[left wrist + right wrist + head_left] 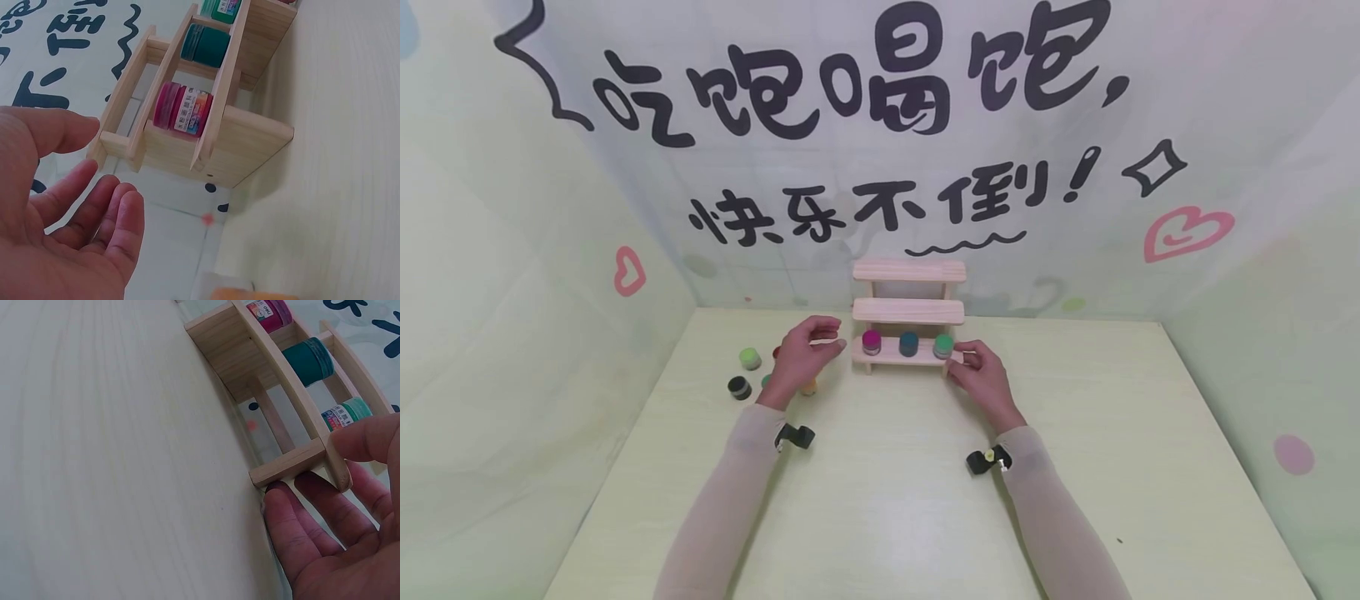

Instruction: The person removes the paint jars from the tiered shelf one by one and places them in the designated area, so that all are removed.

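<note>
A three-tier wooden display stand [910, 311] stands at the back of the table. On its lowest step sit three paint jars: a magenta one [871, 342], a dark teal one [908, 344] and a green one [943, 347]. My right hand [982, 379] grips the right end of that lowest step beside the green jar; in the right wrist view the thumb lies at the board's end and the fingers [334, 506] are by the leg. Just left of the stand, my left hand [805, 354] holds nothing, its fingers loosely bent and apart from the magenta jar [183, 110].
Several more jars stand on the table at left, among them a light green one [749, 358] and a black one [740, 387]; an orange one [808, 387] is partly hidden by the left hand. A printed cloth backdrop [820, 275] rises behind the stand.
</note>
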Available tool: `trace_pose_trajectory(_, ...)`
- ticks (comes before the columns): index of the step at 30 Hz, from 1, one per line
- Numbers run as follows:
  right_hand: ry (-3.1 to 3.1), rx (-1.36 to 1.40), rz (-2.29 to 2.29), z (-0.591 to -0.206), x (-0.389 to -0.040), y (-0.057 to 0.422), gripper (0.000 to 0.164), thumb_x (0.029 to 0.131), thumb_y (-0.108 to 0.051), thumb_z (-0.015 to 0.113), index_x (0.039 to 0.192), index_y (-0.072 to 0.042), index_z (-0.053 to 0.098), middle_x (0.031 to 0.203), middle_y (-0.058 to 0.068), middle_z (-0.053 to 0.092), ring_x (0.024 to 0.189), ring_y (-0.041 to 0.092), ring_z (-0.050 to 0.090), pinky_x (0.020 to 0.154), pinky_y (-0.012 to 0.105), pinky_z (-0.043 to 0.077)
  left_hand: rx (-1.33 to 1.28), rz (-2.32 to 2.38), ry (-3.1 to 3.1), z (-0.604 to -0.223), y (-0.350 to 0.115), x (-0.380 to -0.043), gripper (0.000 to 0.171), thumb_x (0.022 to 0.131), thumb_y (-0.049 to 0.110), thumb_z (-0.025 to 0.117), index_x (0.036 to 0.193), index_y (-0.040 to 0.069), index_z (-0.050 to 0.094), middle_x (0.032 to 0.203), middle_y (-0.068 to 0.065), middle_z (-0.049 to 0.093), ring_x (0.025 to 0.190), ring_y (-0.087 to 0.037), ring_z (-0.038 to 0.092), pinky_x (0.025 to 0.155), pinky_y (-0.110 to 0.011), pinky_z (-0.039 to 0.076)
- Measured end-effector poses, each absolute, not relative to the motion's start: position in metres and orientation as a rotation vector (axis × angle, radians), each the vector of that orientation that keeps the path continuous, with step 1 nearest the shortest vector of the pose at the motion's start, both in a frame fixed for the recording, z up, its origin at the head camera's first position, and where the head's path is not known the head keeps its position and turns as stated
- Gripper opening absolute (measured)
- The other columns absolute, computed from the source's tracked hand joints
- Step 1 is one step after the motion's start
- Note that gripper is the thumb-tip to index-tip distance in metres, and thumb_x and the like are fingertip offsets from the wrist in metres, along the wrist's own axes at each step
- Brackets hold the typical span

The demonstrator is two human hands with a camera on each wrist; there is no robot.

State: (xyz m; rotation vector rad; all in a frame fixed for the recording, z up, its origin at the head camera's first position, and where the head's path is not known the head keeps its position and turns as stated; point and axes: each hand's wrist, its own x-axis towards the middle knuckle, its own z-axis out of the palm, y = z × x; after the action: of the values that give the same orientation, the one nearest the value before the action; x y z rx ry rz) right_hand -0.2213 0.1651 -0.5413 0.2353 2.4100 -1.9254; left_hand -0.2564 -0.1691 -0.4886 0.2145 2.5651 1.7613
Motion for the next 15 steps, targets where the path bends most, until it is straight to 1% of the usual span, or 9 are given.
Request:
trace_pose_trajectory(5,2.403,0.238,-1.932,-0.542,-0.222,0.166,0.039,0.099,-0.019,0.073,0.135,-0.009,0.062,0.111,0.022,0.075,0.099,0.024,0.076,0.086,0.027,0.064,0.227,1.800,2.516,-0.490,-0.159,-0.259,0.042,0.096,0.012,0.077,0.135,0.003,0.064,0.137,-0.026,0.064,0.126,-0.032,0.065,0.106,-0.039,0.059)
trace_pose_trajectory(6,2.401,0.241,-1.932,-0.543,-0.222,0.166,0.039,0.099,-0.019,0.073,0.135,-0.009,0.062,0.112,0.022,0.075,0.098,0.023,0.076,0.086,0.026,0.064,0.219,1.795,2.514,-0.490,-0.157,-0.259,0.043,0.096,0.013,0.078,0.135,0.004,0.065,0.137,-0.024,0.065,0.126,-0.031,0.065,0.106,-0.039,0.059)
trace_pose_trajectory(10,2.399,0.251,-1.933,-0.542,-0.223,0.166,0.037,0.098,-0.018,0.073,0.133,-0.011,0.063,0.114,0.020,0.076,0.095,0.019,0.076,0.084,0.026,0.064,0.220,1.809,2.480,-0.492,-0.150,-0.262,0.045,0.095,0.014,0.078,0.136,0.003,0.064,0.136,-0.022,0.066,0.127,-0.033,0.065,0.105,-0.041,0.059)
trace_pose_trajectory(13,2.397,0.246,-1.938,-0.540,-0.222,0.165,0.037,0.098,-0.018,0.074,0.133,-0.010,0.063,0.114,0.021,0.076,0.094,0.018,0.076,0.084,0.027,0.065,0.226,1.809,2.463,-0.495,-0.146,-0.265,0.047,0.095,0.013,0.079,0.137,0.001,0.064,0.137,-0.022,0.066,0.128,-0.034,0.065,0.105,-0.043,0.059)
trace_pose_trajectory(15,2.398,0.238,-1.937,-0.540,-0.222,0.166,0.038,0.098,-0.018,0.073,0.134,-0.010,0.062,0.115,0.021,0.076,0.096,0.019,0.076,0.085,0.027,0.065,0.218,1.784,2.476,-0.496,-0.143,-0.266,0.045,0.094,0.014,0.079,0.136,0.004,0.065,0.136,-0.019,0.067,0.128,-0.033,0.065,0.104,-0.044,0.060)
